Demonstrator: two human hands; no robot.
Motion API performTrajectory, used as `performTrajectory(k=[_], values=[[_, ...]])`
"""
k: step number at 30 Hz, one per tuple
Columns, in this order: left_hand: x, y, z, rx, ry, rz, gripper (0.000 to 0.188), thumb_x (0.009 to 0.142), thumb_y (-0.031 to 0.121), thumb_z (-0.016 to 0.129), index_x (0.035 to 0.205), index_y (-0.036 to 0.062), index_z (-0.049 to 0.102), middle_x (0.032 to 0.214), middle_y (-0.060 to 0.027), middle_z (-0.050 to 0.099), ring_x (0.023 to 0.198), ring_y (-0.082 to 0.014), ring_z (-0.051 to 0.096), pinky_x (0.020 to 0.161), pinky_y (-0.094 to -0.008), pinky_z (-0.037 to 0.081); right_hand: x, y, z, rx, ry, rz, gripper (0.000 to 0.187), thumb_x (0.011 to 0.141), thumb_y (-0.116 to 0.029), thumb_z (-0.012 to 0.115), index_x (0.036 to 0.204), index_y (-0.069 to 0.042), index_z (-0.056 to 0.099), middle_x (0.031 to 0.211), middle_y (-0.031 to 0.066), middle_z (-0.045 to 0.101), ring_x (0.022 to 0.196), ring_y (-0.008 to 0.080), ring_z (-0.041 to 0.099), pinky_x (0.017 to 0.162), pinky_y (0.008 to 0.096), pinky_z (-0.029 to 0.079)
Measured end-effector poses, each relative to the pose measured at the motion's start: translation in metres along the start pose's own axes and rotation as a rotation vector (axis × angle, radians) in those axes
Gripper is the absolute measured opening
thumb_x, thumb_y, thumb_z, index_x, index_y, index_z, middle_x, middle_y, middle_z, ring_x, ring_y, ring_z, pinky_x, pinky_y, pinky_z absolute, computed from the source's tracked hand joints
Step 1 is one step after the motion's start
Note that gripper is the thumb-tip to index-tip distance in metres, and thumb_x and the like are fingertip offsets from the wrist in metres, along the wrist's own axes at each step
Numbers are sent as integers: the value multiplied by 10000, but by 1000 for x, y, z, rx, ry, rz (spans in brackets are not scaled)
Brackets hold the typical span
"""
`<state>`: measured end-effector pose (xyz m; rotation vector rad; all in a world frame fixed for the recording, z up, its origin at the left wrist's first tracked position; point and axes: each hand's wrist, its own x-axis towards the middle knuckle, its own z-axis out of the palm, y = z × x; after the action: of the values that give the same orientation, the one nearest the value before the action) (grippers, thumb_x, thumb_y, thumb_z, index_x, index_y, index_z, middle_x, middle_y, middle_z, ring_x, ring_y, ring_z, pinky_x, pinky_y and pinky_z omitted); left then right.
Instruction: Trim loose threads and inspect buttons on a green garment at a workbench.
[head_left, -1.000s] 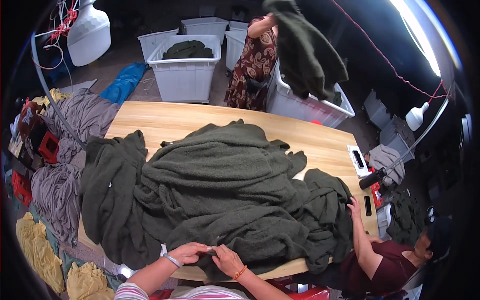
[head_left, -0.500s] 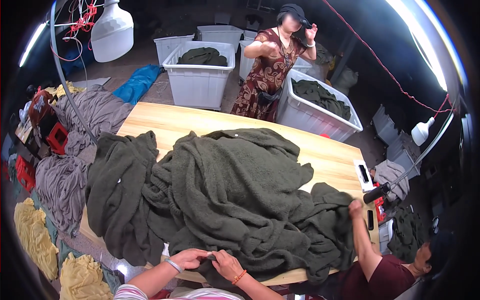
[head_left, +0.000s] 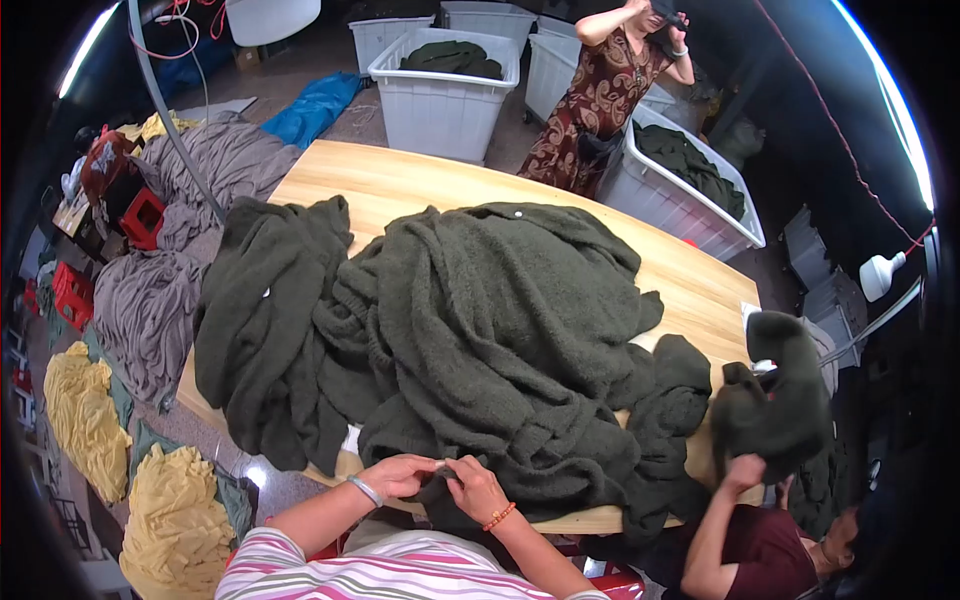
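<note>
A large heap of dark green knitted garments [head_left: 500,320] covers most of the wooden table [head_left: 420,175]. At its near edge, my left hand [head_left: 400,476] and my right hand [head_left: 478,490] meet with pinched fingertips. A small bit of dark green knit fabric [head_left: 445,490] sits between them, and the rest of that piece hangs down below my right hand. My left wrist wears a silvery band, my right an orange bead bracelet. Whether anything else is between the fingertips is too small to make out.
On the right, a co-worker in a maroon top [head_left: 735,555] lifts a dark green garment [head_left: 775,400]. Across the table stands a person in a patterned dress [head_left: 600,95], beside white bins [head_left: 445,110] of green garments. Grey fabric [head_left: 150,310] and yellow fabric [head_left: 175,515] lie to the left.
The view has shifted, so the table sits higher in the picture. The co-worker on the right has raised a garment off the table. My hands keep their pinch at the fabric edge.
</note>
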<state>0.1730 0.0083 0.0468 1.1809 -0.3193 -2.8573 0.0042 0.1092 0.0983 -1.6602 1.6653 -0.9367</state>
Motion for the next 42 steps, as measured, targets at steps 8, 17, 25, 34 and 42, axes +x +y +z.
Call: performTrajectory(k=[8,17,25,34,42], values=[[-11,-20,-7,-3,-37,-17,140,936,127,568,1009,30,638,923,-33,621,821,-99,563,700,-225,462,-16,-3,6,-151,-79,-49,306,790,-47,646,1083,-6,568,924,164,556,825,359,608,682,434,513],[-16,-52,3,610,12,574,287,916,178,618,1119,-25,616,1033,-26,652,869,-113,606,746,-245,491,-23,8,8,-154,-51,-27,250,754,-97,661,994,-33,630,869,160,594,747,359,621,634,430,527],[-21,-63,17,1144,423,1044,136,825,89,604,920,-7,624,846,-167,629,782,-314,635,687,-365,494,-18,2,9,-32,-123,43,211,757,-89,646,950,-4,648,820,191,606,742,373,613,661,419,512],[-1,-67,19,921,504,901,115,852,48,569,942,-21,590,750,-151,618,657,-214,596,613,-333,473,-5,13,2,11,-228,160,233,746,2,569,965,16,645,912,258,597,891,433,584,795,461,486],[5,-74,23,1041,537,1024,92,828,15,561,912,-18,546,808,-193,594,743,-359,594,664,-384,477,-23,24,15,64,-113,231,250,733,56,562,968,37,644,915,249,601,888,417,596,797,456,487]])
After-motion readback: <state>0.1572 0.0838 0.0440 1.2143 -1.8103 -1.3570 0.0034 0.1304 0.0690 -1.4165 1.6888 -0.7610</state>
